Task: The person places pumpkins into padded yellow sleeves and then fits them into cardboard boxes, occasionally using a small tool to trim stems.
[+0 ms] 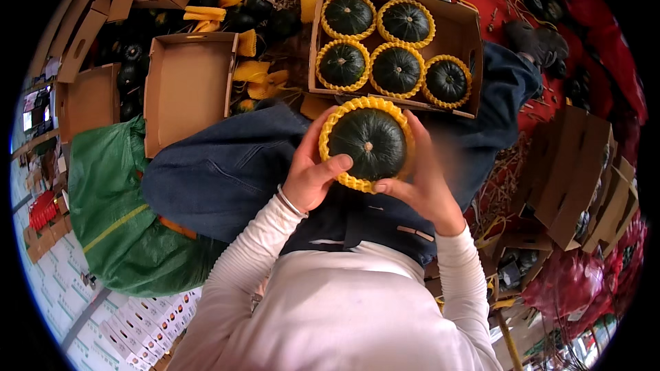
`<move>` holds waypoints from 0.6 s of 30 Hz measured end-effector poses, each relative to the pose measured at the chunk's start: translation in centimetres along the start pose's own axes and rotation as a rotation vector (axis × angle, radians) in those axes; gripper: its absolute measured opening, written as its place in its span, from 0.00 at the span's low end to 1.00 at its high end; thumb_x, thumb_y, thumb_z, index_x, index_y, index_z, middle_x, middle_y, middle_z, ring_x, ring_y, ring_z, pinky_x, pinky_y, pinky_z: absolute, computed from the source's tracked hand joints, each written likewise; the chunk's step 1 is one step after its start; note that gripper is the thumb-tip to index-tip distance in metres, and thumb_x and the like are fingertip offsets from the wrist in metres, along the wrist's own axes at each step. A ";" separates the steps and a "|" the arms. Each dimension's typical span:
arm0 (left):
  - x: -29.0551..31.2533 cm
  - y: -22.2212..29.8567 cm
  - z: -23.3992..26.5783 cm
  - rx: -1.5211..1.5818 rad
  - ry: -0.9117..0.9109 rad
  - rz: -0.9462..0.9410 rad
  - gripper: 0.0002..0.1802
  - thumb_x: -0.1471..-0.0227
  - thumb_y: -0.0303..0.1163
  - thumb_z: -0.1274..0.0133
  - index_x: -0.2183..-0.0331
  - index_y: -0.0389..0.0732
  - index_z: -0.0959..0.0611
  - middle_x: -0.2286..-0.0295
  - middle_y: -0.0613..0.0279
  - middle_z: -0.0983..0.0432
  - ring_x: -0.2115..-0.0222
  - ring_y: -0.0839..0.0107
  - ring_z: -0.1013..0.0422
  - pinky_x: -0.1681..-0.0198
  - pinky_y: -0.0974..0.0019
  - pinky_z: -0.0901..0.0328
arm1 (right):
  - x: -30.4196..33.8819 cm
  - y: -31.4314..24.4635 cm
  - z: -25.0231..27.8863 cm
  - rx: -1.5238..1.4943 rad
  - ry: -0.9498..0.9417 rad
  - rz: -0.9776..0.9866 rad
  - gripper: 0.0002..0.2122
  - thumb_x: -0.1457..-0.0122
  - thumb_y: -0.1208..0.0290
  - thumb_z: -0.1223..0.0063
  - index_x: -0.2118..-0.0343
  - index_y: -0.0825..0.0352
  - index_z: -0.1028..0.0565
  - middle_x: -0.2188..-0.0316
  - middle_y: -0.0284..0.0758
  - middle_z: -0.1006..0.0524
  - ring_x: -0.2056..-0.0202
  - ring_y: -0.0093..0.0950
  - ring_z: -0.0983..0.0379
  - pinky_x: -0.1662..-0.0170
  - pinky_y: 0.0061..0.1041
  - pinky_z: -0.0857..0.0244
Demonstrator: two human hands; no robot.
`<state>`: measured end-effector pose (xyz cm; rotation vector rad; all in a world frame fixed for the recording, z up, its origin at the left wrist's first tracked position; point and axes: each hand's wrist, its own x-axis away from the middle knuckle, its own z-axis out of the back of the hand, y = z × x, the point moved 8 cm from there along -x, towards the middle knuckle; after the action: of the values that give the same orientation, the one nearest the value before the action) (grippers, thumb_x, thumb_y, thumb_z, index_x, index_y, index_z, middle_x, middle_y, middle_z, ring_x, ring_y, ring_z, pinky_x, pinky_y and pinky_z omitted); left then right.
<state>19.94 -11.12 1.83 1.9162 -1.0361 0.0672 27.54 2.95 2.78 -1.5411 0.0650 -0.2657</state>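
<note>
Squash [369, 141] is held over the lap, just on the near side of the box [450, 31], stem up. It is clamped between both hands: left hand [309, 175] on its left flank, right hand [432, 189] on its right, most fingers hidden. Left thumb is laid over the net [368, 102] onto the skin; right thumb is set at the near edge. Two-sided grip is probably used because a round, smooth body could roll out of one palm. Net is wrapped round the girth, top left bare; presumably padding against knocks. In the box, five packed squashes [395, 70] are seated stem up, two far, three near, nets touching or nearly so, likely to limit shifting. Box is set just beyond the lap, probably for short reach.
</note>
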 end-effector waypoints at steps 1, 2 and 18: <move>0.1 0.3 0.4 -0.190 0.012 -0.076 0.47 0.59 0.30 0.36 0.42 0.36 0.44 0.48 0.53 0.39 0.47 0.64 0.39 0.45 0.62 0.40 | -0.2 -3.2 0.0 0.480 0.042 0.130 0.50 0.69 0.75 0.27 0.40 0.66 0.47 0.41 0.50 0.49 0.41 0.45 0.48 0.41 0.35 0.47; 0.2 0.0 0.5 -0.345 0.010 -0.115 0.48 0.60 0.32 0.36 0.42 0.36 0.45 0.48 0.53 0.40 0.47 0.63 0.39 0.45 0.62 0.41 | -0.3 -3.8 -0.6 0.576 0.022 0.139 0.48 0.69 0.73 0.28 0.40 0.59 0.44 0.41 0.52 0.52 0.43 0.54 0.50 0.42 0.41 0.46; -19.8 2.7 -6.3 -1.683 -0.306 -0.678 0.28 0.48 0.43 0.48 0.46 0.48 0.31 0.48 0.54 0.38 0.43 0.53 0.48 0.41 0.49 0.51 | -9.1 -2.1 14.6 0.780 0.411 0.249 0.34 0.66 0.65 0.33 0.50 0.59 0.32 0.47 0.47 0.39 0.46 0.49 0.44 0.44 0.41 0.46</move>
<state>7.58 5.53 -1.29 0.5638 -0.2318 -1.1344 21.44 19.13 4.25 -0.6785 0.4240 -0.3535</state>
